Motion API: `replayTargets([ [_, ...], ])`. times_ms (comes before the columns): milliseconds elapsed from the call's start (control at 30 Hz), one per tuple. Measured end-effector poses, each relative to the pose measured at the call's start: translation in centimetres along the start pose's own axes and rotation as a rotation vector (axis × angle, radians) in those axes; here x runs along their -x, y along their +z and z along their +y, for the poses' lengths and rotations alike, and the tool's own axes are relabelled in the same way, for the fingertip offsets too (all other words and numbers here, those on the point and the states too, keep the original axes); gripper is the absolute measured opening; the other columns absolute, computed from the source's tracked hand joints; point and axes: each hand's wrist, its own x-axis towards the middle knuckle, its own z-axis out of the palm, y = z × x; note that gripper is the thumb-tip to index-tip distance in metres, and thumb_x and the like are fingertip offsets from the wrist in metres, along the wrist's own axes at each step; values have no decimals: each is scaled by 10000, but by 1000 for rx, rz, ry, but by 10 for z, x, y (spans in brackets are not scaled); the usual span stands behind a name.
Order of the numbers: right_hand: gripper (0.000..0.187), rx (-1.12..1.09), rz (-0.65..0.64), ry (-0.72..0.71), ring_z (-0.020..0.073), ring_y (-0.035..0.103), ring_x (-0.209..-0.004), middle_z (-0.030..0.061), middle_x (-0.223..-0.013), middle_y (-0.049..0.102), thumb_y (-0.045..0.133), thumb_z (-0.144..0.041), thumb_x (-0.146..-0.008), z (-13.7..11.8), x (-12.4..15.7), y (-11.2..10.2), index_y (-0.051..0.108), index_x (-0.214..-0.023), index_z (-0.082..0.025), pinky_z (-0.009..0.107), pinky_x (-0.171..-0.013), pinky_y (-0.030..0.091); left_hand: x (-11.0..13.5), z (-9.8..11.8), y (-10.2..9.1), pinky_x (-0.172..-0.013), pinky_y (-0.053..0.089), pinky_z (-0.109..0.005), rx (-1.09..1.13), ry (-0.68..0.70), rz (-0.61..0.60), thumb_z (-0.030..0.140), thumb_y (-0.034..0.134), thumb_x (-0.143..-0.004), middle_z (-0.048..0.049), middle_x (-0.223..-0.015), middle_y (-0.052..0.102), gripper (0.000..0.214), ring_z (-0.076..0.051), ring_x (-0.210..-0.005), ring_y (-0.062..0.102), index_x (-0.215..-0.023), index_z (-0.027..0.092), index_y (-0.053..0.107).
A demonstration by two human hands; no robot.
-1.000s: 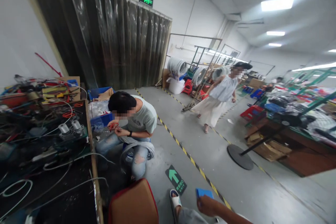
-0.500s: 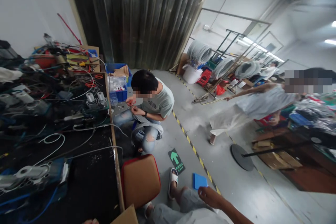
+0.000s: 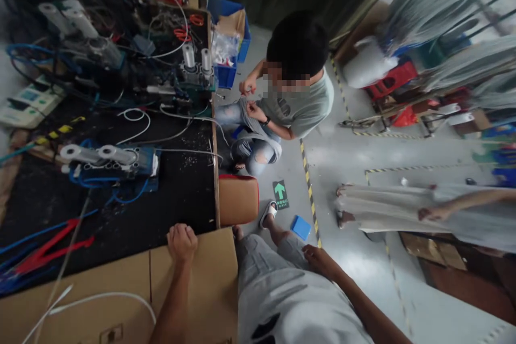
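My left hand [image 3: 182,242] is on the far edge of a large cardboard box [image 3: 213,274], its fingers curled down over that edge. What lies under the fingertips is hidden. A white tube [image 3: 116,294] bends across the same box, left of my forearm. My right hand [image 3: 320,260] hangs beside my thigh, fingers loosely bent and nothing visible in them. Closest to it on the floor is a blue flat object [image 3: 301,227]. A brown padded stool [image 3: 238,200] stands just beyond the box.
On the black workbench [image 3: 181,183] stand a fixture with metal cylinders [image 3: 100,155], red-handled pliers [image 3: 48,250] and loose tubes. A seated co-worker [image 3: 302,102] handles something small beside blue bins [image 3: 228,72]. Another person [image 3: 403,207] stands at right, past the striped floor tape [image 3: 308,177].
My view has tilted down and turned, bringing the box and bench closer. My left hand, barely visible at the bottom edge before, now shows on the box. My right hand still hangs by my leg.
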Motion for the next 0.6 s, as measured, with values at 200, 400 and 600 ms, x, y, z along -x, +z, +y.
replayTargets([
  [200,496,-42,34,-57,236,700,-909,138,-1033,753,440,-397,-943,0,-9,-3,696,-1262,-116,371,-911,548,-4,6,-5,-839,414,-442,-32,-49,-36,319,301,-992,-159,-880,654,249,-337,-917,583,-831,240,473],
  [400,541,-38,37,-55,260,702,-957,173,-1103,748,377,-356,-952,15,-5,-2,665,-1315,-76,396,-946,525,-11,6,-11,-872,428,-448,-57,-36,-43,331,298,-1000,-173,-913,667,288,-342,-961,589,-841,222,512],
  [600,488,-28,86,-38,260,706,-955,163,-1017,767,396,-322,-943,33,-4,-9,703,-1230,-73,366,-934,516,-6,33,-22,-883,461,-473,-37,-30,-10,395,359,-1003,-183,-950,666,345,-353,-983,594,-885,174,596],
])
